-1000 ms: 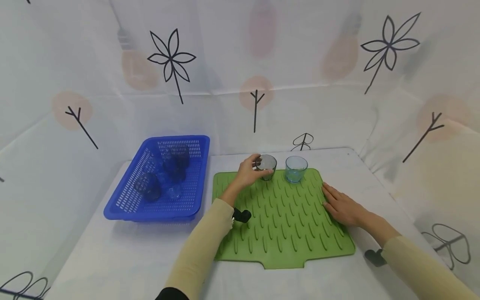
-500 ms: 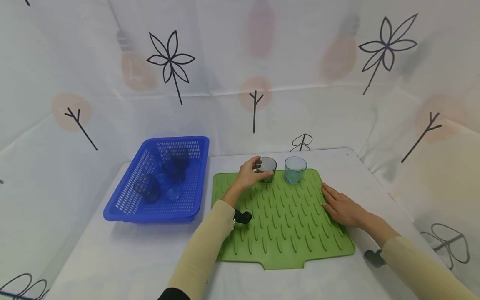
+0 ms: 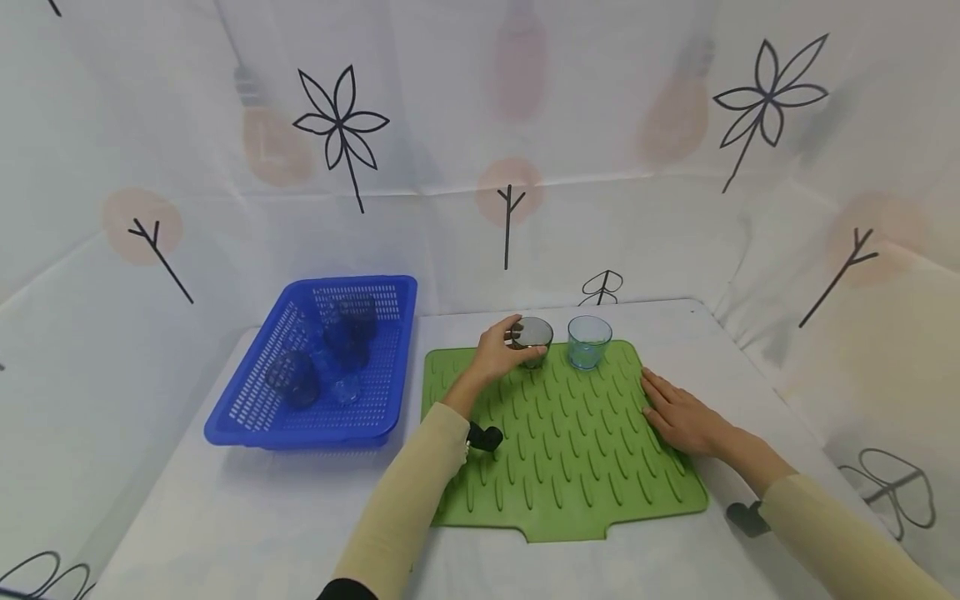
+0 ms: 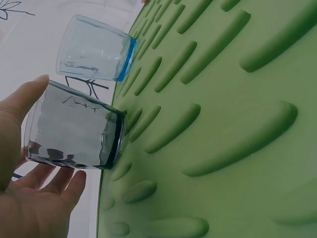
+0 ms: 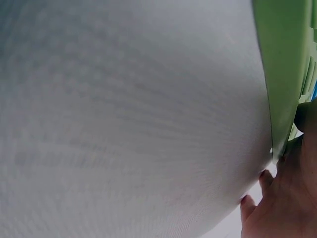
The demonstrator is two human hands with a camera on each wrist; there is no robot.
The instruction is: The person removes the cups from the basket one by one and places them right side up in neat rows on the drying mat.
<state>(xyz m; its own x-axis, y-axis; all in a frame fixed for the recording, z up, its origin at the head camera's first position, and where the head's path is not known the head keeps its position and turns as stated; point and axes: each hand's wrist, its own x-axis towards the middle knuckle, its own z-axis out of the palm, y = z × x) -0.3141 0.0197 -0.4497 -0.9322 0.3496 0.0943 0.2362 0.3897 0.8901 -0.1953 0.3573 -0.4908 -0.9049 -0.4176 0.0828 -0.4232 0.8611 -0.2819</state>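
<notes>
My left hand (image 3: 495,354) grips a grey-tinted glass (image 3: 534,335) between thumb and fingers at the back of a green ridged drying mat (image 3: 570,450). The glass stands upright, its dark base right at the mat's surface in the left wrist view, where the thumb lies along one side and the fingers along the other. To its right a blue-tinted glass (image 3: 588,342) stands upright on the mat, a small gap between the two. My right hand (image 3: 681,417) rests with fairly straight fingers at the mat's right edge, holding nothing.
Left of the mat sits a blue perforated plastic basket (image 3: 213,429) with several glasses (image 3: 294,379) lying inside. White cloth covers the table (image 3: 300,517), and a patterned white curtain (image 3: 435,242) rises behind it and at the sides.
The view has shifted very slightly. Both hands and the two glasses on the mat keep their places.
</notes>
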